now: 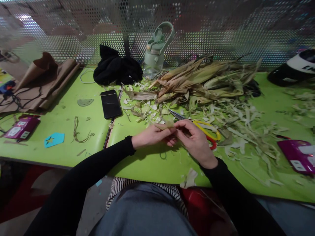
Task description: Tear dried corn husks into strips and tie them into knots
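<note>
My left hand [155, 135] and my right hand [194, 141] meet above the front of the green table. Between their closed fingertips is a small pale strip of corn husk [169, 124], partly hidden by the fingers. Just beyond my right hand lies a pair of scissors [209, 130] with yellow and red handles, its blades pointing to the back left. Behind both hands spreads a heap of dry corn husks [197, 78], with cut husk scraps [157, 111] around it. One loose husk piece [189, 178] hangs at the table's front edge.
A black phone [110, 104], a black cloth [116, 68] and a pale green bottle [155, 55] stand or lie behind my hands. Brown paper [49, 82], a purple packet [22, 127] and a blue paper piece [54, 140] are left; another purple packet [299, 155] is right.
</note>
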The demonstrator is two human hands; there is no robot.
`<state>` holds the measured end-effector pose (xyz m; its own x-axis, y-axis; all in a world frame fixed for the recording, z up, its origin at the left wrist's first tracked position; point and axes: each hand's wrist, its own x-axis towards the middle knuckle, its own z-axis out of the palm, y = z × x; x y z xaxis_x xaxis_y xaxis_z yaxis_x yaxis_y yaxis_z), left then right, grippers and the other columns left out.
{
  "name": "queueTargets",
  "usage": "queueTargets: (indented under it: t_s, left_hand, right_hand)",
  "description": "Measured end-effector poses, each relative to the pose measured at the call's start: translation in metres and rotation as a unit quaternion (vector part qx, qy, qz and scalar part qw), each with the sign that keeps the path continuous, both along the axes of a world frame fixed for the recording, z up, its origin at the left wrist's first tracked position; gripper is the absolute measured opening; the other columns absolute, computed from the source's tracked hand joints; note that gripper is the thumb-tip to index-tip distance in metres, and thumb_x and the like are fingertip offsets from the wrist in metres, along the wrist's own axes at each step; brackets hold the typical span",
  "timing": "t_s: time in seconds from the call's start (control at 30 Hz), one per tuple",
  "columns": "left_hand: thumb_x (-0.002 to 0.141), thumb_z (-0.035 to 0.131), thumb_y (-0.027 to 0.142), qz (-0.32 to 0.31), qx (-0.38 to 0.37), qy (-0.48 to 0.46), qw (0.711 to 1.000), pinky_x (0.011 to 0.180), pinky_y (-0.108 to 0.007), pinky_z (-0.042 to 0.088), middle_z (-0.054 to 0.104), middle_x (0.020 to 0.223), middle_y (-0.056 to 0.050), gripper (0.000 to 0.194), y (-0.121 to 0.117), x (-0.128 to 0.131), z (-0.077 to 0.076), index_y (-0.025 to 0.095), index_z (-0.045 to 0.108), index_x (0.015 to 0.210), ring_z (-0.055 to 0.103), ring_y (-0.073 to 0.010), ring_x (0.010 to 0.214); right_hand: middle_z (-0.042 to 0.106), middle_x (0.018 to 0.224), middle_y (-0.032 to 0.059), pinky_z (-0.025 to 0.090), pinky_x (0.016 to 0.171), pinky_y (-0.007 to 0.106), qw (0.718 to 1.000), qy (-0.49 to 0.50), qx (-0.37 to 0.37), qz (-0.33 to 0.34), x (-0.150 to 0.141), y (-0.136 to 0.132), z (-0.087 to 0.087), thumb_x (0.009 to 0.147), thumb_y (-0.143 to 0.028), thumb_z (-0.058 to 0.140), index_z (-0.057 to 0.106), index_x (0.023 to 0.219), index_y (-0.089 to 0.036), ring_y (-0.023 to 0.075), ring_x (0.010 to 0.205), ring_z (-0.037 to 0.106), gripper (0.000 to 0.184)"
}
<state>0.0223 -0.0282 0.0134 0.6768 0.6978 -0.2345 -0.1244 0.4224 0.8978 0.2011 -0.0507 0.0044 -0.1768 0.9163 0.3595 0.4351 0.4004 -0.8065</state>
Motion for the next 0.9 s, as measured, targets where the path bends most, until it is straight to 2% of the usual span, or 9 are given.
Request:
queueTargets:
  t_s: [0.17, 0.27, 0.33, 0.43, 0.53, 0.67, 0.8, 0.9]
  left_hand:
    - [0.08, 0.075, 0.049, 0.017, -0.07, -0.048, 0.996, 0.083, -0.032, 0.055, 0.071, 0.078, -0.006, 0.04, -0.004, 0.003, -0.002, 0.009, 0.069, 0.085, 0.068, -0.0132, 0.077]
    - [0.084, 0.074, 0.039, 0.04, -0.111, -0.069, 0.991, 0.085, -0.034, 0.055, 0.071, 0.078, -0.006, 0.031, -0.006, 0.006, -0.002, 0.009, 0.069, 0.086, 0.067, -0.0124, 0.074]
    - [0.091, 0.067, 0.027, 0.057, -0.14, -0.061, 0.987, 0.087, -0.034, 0.054, 0.07, 0.079, -0.005, 0.02, -0.006, 0.008, -0.001, 0.008, 0.07, 0.084, 0.066, -0.0107, 0.073]
    - [0.095, 0.057, 0.014, 0.077, -0.163, -0.022, 0.983, 0.084, -0.032, 0.053, 0.068, 0.074, -0.004, 0.021, -0.007, 0.01, 0.002, 0.008, 0.069, 0.079, 0.064, -0.0089, 0.067]
    - [0.094, 0.057, 0.012, 0.099, -0.179, -0.009, 0.979, 0.079, -0.03, 0.053, 0.068, 0.07, -0.004, 0.021, -0.007, 0.011, 0.006, 0.008, 0.069, 0.078, 0.062, -0.0091, 0.065]
    - [0.097, 0.052, 0.012, 0.118, -0.224, -0.023, 0.967, 0.079, -0.029, 0.054, 0.071, 0.075, -0.007, 0.025, -0.008, 0.01, 0.009, 0.008, 0.07, 0.08, 0.064, -0.0092, 0.066]
    - [0.094, 0.06, 0.016, 0.11, -0.201, -0.054, 0.972, 0.081, -0.028, 0.053, 0.071, 0.08, -0.007, 0.016, -0.009, 0.01, 0.005, 0.008, 0.071, 0.085, 0.066, -0.0093, 0.071]
    - [0.089, 0.068, 0.023, 0.108, -0.16, -0.07, 0.979, 0.081, -0.029, 0.053, 0.069, 0.078, -0.003, 0.013, -0.009, 0.008, 0.0, 0.01, 0.068, 0.086, 0.065, -0.0093, 0.072]
  right_hand:
    - [0.064, 0.086, 0.0018, 0.051, 0.058, 0.027, 0.997, 0.054, -0.051, -0.028, -0.006, -0.004, -0.001, 0.09, -0.032, 0.062, 0.064, 0.093, -0.022, 0.014, 0.067, 0.058, 0.01]
    - [0.064, 0.085, 0.0008, 0.051, 0.055, 0.025, 0.992, 0.093, -0.063, -0.057, -0.009, -0.006, -0.003, 0.092, -0.033, 0.061, 0.06, 0.095, -0.022, 0.0127, 0.064, 0.058, 0.011]
    - [0.063, 0.085, 0.0004, 0.052, 0.057, 0.026, 0.991, 0.092, -0.052, -0.08, -0.01, -0.006, -0.006, 0.092, -0.033, 0.06, 0.058, 0.096, -0.022, 0.0128, 0.065, 0.059, 0.012]
    - [0.063, 0.09, 0.0021, 0.053, 0.061, 0.028, 0.995, 0.049, -0.014, -0.086, -0.011, -0.007, -0.009, 0.093, -0.032, 0.06, 0.058, 0.097, -0.022, 0.0148, 0.073, 0.06, 0.011]
    - [0.063, 0.096, 0.004, 0.054, 0.065, 0.031, 0.997, 0.017, 0.014, -0.075, -0.011, -0.007, -0.01, 0.094, -0.03, 0.058, 0.059, 0.098, -0.023, 0.0167, 0.079, 0.061, 0.009]
    - [0.063, 0.093, 0.003, 0.054, 0.067, 0.033, 0.995, 0.021, 0.034, -0.097, -0.012, -0.008, -0.011, 0.094, -0.028, 0.057, 0.057, 0.1, -0.023, 0.016, 0.074, 0.06, 0.008]
    - [0.063, 0.093, 0.0036, 0.055, 0.072, 0.035, 0.992, -0.001, 0.053, -0.112, -0.013, -0.008, -0.014, 0.095, -0.03, 0.057, 0.056, 0.102, -0.023, 0.0177, 0.078, 0.061, 0.01]
    - [0.064, 0.093, 0.0039, 0.055, 0.067, 0.033, 0.994, 0.014, 0.028, -0.101, -0.013, -0.009, -0.014, 0.095, -0.033, 0.058, 0.056, 0.101, -0.023, 0.0178, 0.077, 0.062, 0.011]
